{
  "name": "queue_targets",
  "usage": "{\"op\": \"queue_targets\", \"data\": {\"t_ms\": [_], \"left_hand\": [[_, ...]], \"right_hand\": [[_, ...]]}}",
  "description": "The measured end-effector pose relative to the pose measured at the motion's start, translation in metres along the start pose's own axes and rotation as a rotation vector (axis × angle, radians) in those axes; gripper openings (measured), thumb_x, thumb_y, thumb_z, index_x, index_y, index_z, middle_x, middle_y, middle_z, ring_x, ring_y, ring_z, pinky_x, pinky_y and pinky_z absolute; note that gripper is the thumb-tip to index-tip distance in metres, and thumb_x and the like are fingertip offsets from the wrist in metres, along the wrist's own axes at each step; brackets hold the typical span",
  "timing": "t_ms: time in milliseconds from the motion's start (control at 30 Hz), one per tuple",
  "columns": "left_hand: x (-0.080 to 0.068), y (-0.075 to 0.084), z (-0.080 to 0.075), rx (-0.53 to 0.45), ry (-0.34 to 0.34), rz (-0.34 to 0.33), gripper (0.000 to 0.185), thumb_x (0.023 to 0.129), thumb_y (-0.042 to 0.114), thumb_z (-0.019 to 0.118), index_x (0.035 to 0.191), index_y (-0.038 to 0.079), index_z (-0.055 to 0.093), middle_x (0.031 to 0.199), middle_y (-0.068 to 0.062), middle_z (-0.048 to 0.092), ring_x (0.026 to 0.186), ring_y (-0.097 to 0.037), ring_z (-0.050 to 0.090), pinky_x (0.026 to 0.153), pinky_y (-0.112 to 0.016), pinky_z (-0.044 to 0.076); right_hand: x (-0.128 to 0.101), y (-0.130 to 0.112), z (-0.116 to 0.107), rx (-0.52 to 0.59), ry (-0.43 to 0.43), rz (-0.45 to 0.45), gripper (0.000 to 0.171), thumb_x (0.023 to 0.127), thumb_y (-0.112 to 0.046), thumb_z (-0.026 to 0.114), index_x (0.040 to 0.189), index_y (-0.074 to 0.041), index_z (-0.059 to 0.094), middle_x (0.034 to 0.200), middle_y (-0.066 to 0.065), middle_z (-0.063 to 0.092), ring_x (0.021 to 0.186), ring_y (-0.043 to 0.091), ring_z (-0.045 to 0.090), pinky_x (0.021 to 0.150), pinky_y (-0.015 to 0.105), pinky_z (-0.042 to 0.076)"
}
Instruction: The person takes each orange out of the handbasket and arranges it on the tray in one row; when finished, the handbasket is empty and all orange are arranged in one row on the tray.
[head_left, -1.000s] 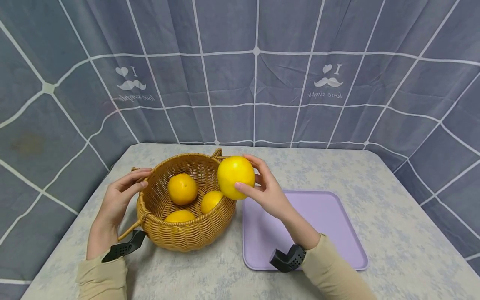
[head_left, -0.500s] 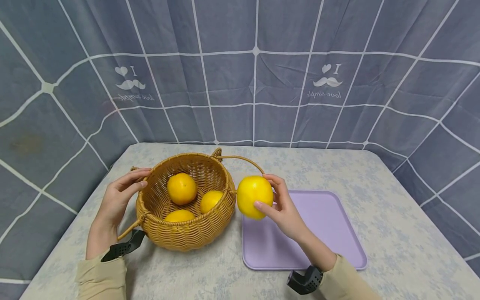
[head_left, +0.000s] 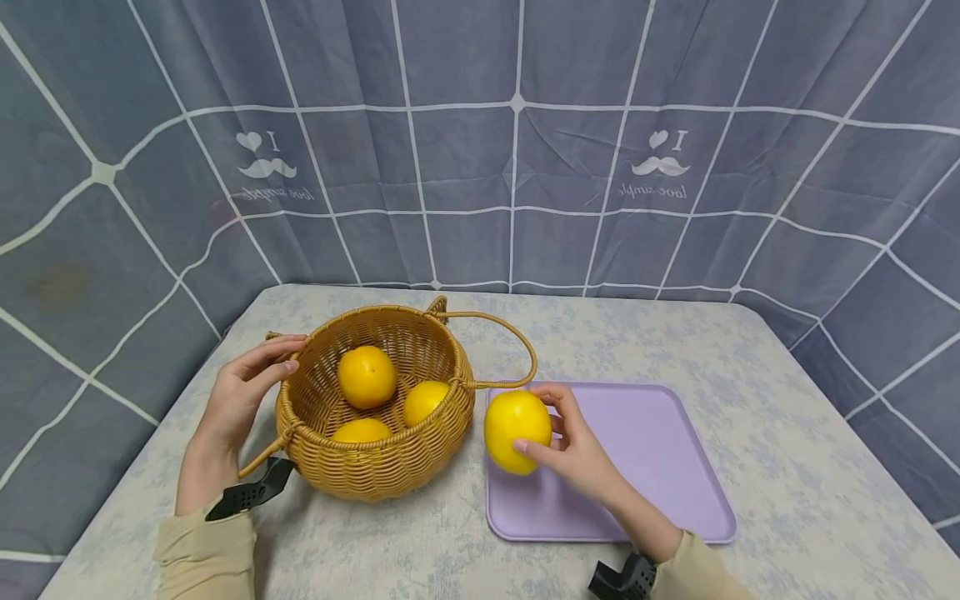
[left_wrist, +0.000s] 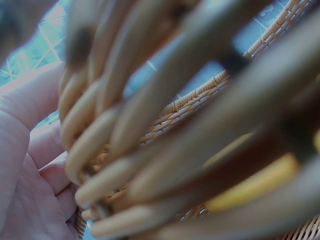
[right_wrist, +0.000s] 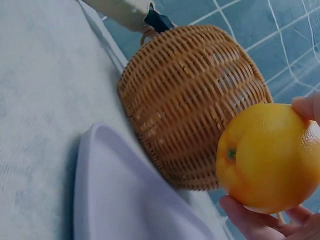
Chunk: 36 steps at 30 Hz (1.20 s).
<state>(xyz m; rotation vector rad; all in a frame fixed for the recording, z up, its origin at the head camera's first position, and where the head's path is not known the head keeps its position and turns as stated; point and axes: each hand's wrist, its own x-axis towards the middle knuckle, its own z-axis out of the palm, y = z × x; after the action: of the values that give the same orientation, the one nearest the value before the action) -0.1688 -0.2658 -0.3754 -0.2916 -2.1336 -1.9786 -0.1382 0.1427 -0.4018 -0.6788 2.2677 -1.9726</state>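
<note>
My right hand (head_left: 577,442) holds an orange (head_left: 516,432) between thumb and fingers, over the left part of a lilac tray (head_left: 637,467). The right wrist view shows this orange (right_wrist: 270,157) raised higher than the tray (right_wrist: 120,185), its green stem mark facing the basket. At the left stands a round wicker basket (head_left: 382,475) with an orange (head_left: 366,377) at the back, another orange (head_left: 424,402) at right and a third orange (head_left: 362,431) partly hidden by the front rim. My left hand (head_left: 236,400) grips the basket's left rim; the left wrist view shows blurred wickerwork (left_wrist: 115,165) beside the palm.
One basket handle (head_left: 534,354) sticks out to the right, reaching the tray's back left corner. The other handle (head_left: 261,457) hangs down by my left wrist. A grey-blue checked curtain (head_left: 465,167) closes off the back and sides of the patterned tabletop (head_left: 810,467).
My right hand has carried the orange from over the basket's right rim rightward and down to over the tray. The basket's right handle has come into full view. My left hand stays put.
</note>
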Motion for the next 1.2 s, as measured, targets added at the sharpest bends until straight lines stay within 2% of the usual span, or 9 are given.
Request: {"op": "queue_targets", "data": {"t_ms": [167,367,733,967,1200], "left_hand": [[0.0,0.001,0.0,0.002,0.004,-0.015,0.032,0.092,0.012,0.061,0.123,0.002,0.061,0.121,0.008,0.058,0.127,-0.009,0.036,0.094,-0.012,0.034],[-0.001,0.0,0.0,-0.006,-0.009,0.018,0.03,0.093,0.009,0.059,0.122,0.002,0.062,0.12,0.009,0.058,0.126,-0.008,0.036,0.092,-0.011,0.034],[-0.001,0.001,0.001,-0.017,-0.006,0.027,0.029,0.093,0.008,0.059,0.121,0.002,0.062,0.119,0.009,0.058,0.123,-0.009,0.038,0.09,-0.012,0.036],[-0.001,0.001,0.001,-0.029,0.002,0.007,0.03,0.092,0.009,0.06,0.121,0.001,0.062,0.119,0.008,0.058,0.122,-0.01,0.04,0.09,-0.011,0.036],[-0.001,0.0,0.001,-0.013,-0.005,0.017,0.03,0.093,0.009,0.06,0.122,0.002,0.062,0.119,0.009,0.058,0.124,-0.009,0.037,0.091,-0.011,0.035]], "right_hand": [[-0.001,0.009,0.0,-0.049,0.011,0.051,0.058,0.082,-0.006,0.072,0.128,-0.014,0.039,0.13,0.018,0.036,0.101,0.035,0.056,0.077,0.032,0.054],[-0.001,0.018,0.002,-0.076,0.001,0.098,0.055,0.083,-0.01,0.072,0.127,-0.014,0.04,0.129,0.019,0.038,0.099,0.03,0.059,0.079,0.029,0.053],[-0.001,0.029,0.007,-0.07,-0.011,0.132,0.053,0.084,-0.016,0.071,0.127,-0.015,0.04,0.13,0.02,0.038,0.103,0.03,0.058,0.081,0.03,0.051],[-0.001,0.033,0.007,-0.115,0.006,0.151,0.052,0.084,-0.019,0.072,0.126,-0.018,0.041,0.128,0.019,0.04,0.101,0.029,0.058,0.08,0.033,0.049],[-0.002,0.033,0.007,-0.186,0.03,0.171,0.052,0.084,-0.021,0.072,0.126,-0.018,0.042,0.128,0.015,0.043,0.1,0.026,0.058,0.081,0.035,0.046]]}}
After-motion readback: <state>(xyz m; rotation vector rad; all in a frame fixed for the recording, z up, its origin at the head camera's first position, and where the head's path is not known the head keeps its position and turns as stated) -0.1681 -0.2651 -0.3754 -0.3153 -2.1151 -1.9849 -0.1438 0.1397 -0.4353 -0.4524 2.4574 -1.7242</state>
